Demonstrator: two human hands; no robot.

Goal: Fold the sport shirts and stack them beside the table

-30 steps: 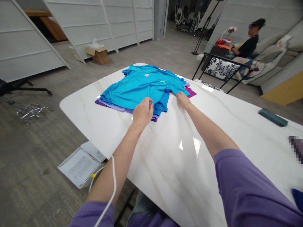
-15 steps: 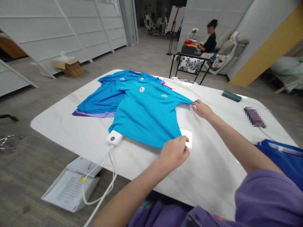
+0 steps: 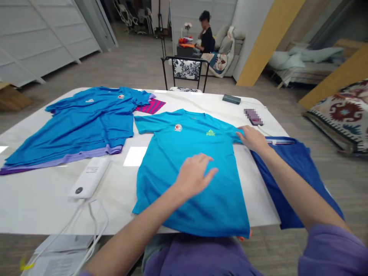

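Observation:
A bright blue T-shirt lies spread front side up before me, its collar away from me and its hem at the near table edge. It bears a round red-and-white badge and a green logo on the chest. Over the middle of the shirt is my left hand, thumb apart from the fingers, holding nothing; whether it touches the cloth I cannot tell. My right hand pinches the sleeve end on the right. To the left lies a stack of darker blue T-shirts with lilac and purple cloth beneath.
A white power bank with cables lies on the white table. A royal blue garment hangs over the right edge. A phone and a dark green case lie farther back. Beyond stand a chair and a seated person.
The bright blue T-shirt has come off the stack toward me and now lies flat apart from it. My left hand has let go of the hem; my right still grips the sleeve. The view turned right.

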